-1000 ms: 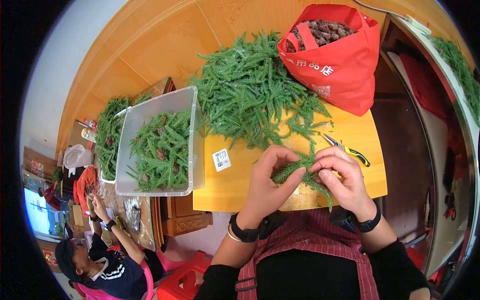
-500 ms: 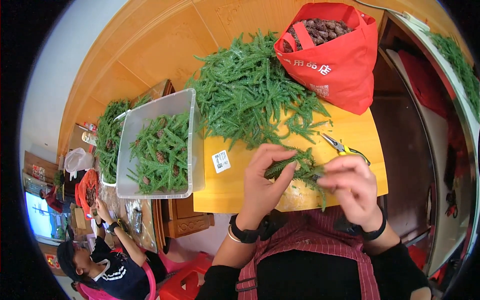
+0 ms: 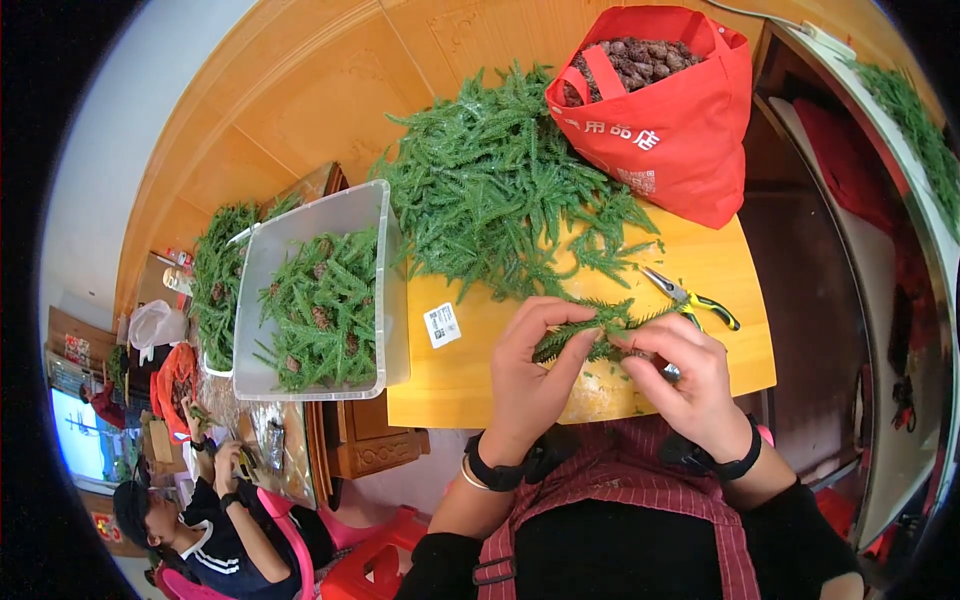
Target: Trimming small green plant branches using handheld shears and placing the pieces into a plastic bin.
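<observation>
My left hand (image 3: 532, 360) pinches a green artificial pine sprig (image 3: 612, 312) between thumb and fingers, close to the near edge of the yellow table (image 3: 455, 385). My right hand (image 3: 688, 372) is closed on the sprig's other side, thumb and forefinger together at its stems. A small shiny bit shows under that hand, too hidden to name. Just beyond the right hand lie pliers (image 3: 690, 299) with yellow and black handles. A large heap of pine sprigs (image 3: 500, 190) covers the far part of the table.
A red bag (image 3: 665, 150) full of pine cones (image 3: 645, 65) stands at the far right. On the left is a clear plastic bin (image 3: 392, 290) with sprigs and cones. A white label (image 3: 441, 325) lies on the table. Another person (image 3: 215, 530) sits at the lower left.
My right hand has moved left and closed in on the sprig, uncovering the pliers' handles. My left hand stays on the sprig. The other person's arms have shifted.
</observation>
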Available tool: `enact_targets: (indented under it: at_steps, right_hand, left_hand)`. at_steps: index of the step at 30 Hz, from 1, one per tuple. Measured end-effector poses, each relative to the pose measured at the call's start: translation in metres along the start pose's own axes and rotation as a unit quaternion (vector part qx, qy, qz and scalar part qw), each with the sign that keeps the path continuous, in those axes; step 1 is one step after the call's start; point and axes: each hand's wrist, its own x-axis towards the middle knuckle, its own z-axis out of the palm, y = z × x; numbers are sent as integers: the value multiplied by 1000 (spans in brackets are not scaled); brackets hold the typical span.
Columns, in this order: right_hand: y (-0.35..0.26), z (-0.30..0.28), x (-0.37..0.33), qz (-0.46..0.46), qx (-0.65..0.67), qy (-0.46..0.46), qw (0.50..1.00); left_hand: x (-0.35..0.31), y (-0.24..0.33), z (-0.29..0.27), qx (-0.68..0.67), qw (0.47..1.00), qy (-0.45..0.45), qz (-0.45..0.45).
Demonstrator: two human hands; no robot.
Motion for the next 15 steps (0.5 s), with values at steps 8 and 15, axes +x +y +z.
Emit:
enact_targets:
  at_steps: [8, 15]
  right_hand:
    - [7, -2, 0, -38, 47, -43, 997]
    - [10, 5, -4, -38, 47, -26, 998]
  left_hand:
    - [4, 0, 1, 59, 997, 31, 32]
    - [3, 2, 6, 93, 994, 29, 48]
